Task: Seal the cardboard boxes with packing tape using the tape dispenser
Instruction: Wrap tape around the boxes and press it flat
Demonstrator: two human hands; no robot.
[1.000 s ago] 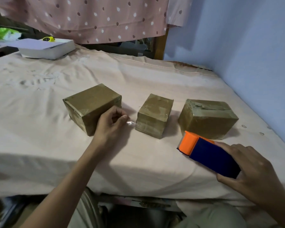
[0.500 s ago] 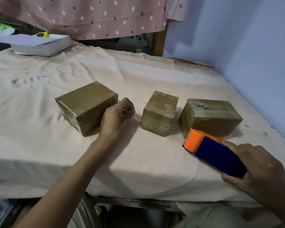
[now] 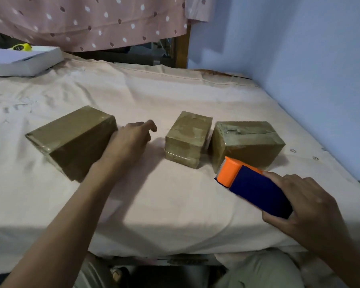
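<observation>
1. My right hand (image 3: 312, 206), lower right of frame, has its fingers (image 3: 279, 179) wrapped round the dispenser (image 3: 256, 187); its orange cutter end points up-left, just in front of the right box (image 3: 247, 142).
2. My left hand (image 3: 131, 140), centre of frame, lies beside the right end of the left box (image 3: 71, 140), forefinger loosely hooked, holding nothing. Whether the palm touches the box I cannot tell.
3. Three boxes sit in a row on the bed (image 3: 175, 90); the middle box (image 3: 187, 138) is between my hands, apart from both. All three look glossy with tape already. The right one shows a rough, wrinkled seam on top; I judge it the likeliest to need another strip.
4. To do it well: pin the chosen box flat with the left hand so it does not slide on the soft sheet.
5. Start the tape down one side face, draw it straight along the seam, carry it over the far edge, then tilt the teeth to cut.
6. Rub the strip down afterwards; the mattress gives, so press against the box, not through it.
7. Upper left: a white box (image 3: 25, 61), not in play.
</observation>
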